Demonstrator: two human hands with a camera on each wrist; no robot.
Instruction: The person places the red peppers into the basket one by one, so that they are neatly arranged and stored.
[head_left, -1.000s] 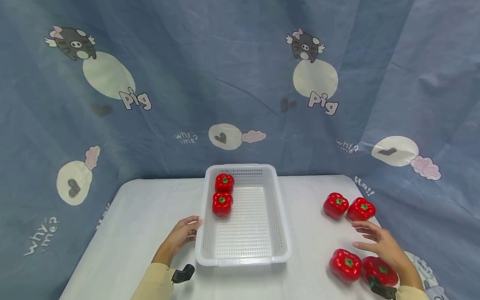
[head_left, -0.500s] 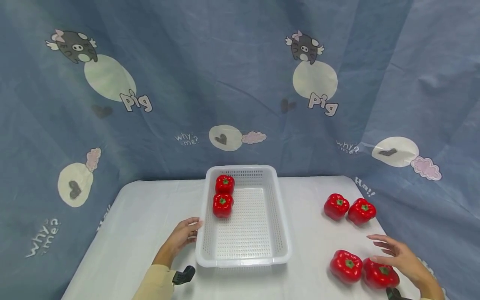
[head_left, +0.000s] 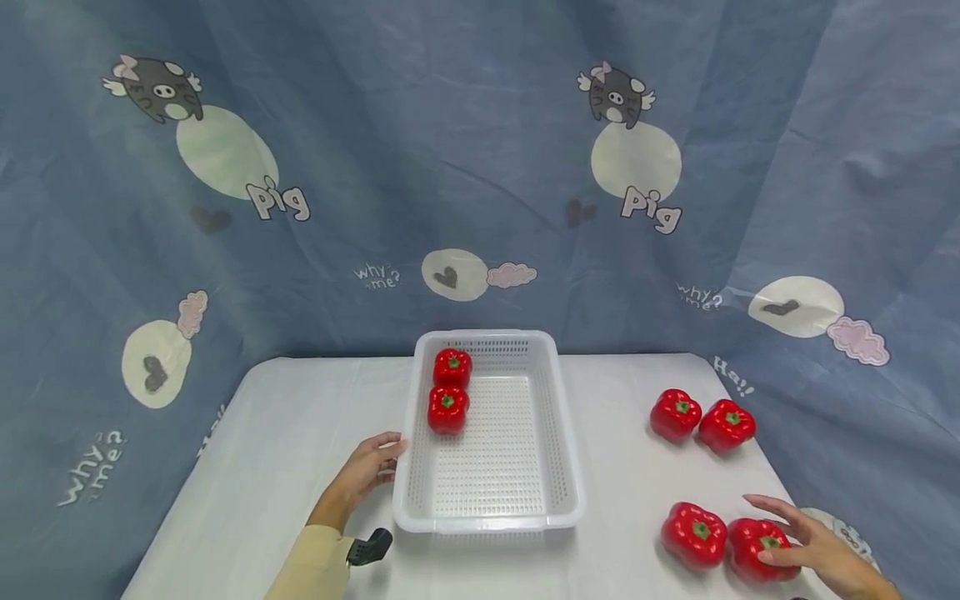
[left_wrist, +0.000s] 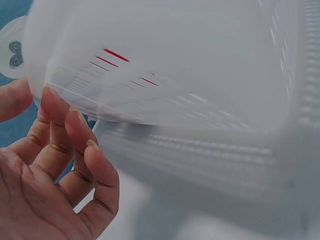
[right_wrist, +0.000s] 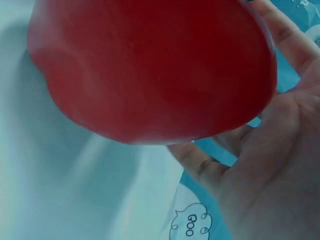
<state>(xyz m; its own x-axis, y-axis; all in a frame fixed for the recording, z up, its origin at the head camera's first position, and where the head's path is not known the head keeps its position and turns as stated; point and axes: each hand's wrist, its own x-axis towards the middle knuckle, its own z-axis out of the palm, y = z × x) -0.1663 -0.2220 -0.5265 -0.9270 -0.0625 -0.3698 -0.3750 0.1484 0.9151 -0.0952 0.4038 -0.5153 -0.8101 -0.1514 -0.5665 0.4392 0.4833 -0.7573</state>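
Two peppers sit in the basket; the left hand pinches its rim, likely for steadiness. The right hand, fingers apart, spans another pepper, apparently matching its bulk.

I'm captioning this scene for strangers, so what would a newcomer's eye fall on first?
Probably the glossy red peppers: two along the left side of the white basket, four on the white table to its right, in two pairs. The right hand is at the right-hand pepper of the nearer pair; the left hand is at the basket's left rim. Behind stands a blue cloth printed with winged pigs.
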